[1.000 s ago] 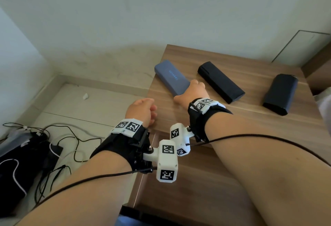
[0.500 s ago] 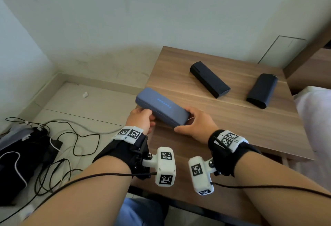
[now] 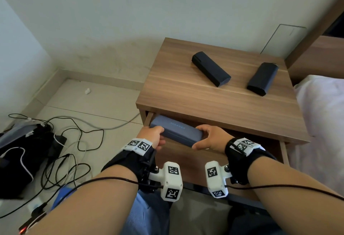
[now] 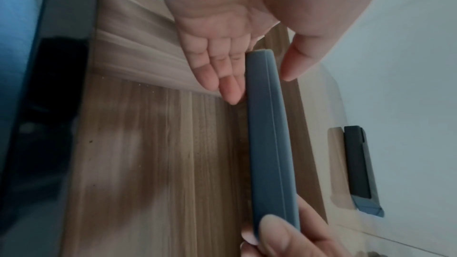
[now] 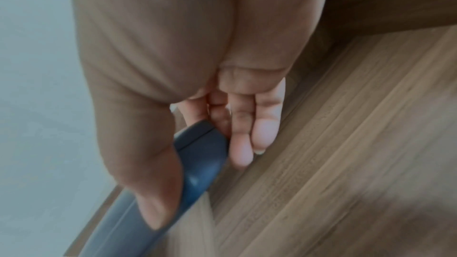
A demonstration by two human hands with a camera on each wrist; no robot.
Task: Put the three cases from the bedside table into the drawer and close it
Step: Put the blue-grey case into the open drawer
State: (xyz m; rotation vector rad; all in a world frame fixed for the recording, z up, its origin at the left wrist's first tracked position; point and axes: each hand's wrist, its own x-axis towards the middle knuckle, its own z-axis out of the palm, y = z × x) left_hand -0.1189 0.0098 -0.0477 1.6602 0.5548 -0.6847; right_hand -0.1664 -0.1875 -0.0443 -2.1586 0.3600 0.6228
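Half a second ago both hands carried the blue case above the surface; now the left hand (image 3: 153,135) and right hand (image 3: 211,139) grip its ends between thumb and fingers, holding the blue case (image 3: 176,130) inside the open drawer (image 3: 186,157). One of three nearly stowed; two black cases (image 3: 211,71) lie beyond the hands. Contact with the drawer floor is hidden.
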